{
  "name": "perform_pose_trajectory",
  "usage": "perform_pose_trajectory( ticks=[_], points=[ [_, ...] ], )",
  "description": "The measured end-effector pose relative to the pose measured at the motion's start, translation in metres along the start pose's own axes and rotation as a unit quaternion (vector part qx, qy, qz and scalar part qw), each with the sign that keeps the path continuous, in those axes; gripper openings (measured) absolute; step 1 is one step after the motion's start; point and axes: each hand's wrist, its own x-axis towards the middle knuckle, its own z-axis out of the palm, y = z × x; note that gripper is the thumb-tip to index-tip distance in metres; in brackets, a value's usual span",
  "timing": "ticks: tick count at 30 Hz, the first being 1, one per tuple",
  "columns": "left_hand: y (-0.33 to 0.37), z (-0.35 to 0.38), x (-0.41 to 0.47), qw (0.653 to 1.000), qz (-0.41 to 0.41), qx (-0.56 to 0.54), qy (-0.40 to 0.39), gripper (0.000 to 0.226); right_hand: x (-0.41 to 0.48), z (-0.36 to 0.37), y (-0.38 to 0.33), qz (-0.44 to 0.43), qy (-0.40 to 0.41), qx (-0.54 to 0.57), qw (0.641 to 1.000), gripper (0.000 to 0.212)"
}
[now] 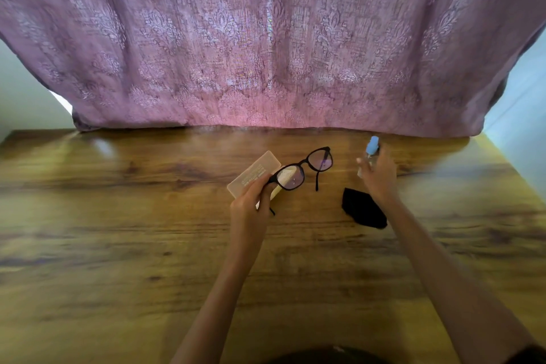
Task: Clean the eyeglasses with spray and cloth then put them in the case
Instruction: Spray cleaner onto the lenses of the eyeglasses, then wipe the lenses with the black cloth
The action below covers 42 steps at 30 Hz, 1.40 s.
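The eyeglasses [291, 178] hide part of the case [251, 170] (black cloth [362, 211] lies nearby).

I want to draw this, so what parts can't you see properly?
Head view, the only one:
The spray bottle is blurred, its clear body mostly behind the right hand.
The case has lettering too small and blurred to read; its near end is behind the left hand and eyeglasses.
The black cloth has its right edge behind the right forearm.
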Motion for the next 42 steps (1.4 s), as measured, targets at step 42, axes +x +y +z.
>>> perform_pose_trajectory(
  ticks=[42],
  points=[
    [0.001, -0.001, 0.001, 1.000, -0.013, -0.001, -0.008, 0.022, -0.063, -0.036, -0.003, 0.088, -0.162, -0.035, 0.982, 0.018]
  ],
)
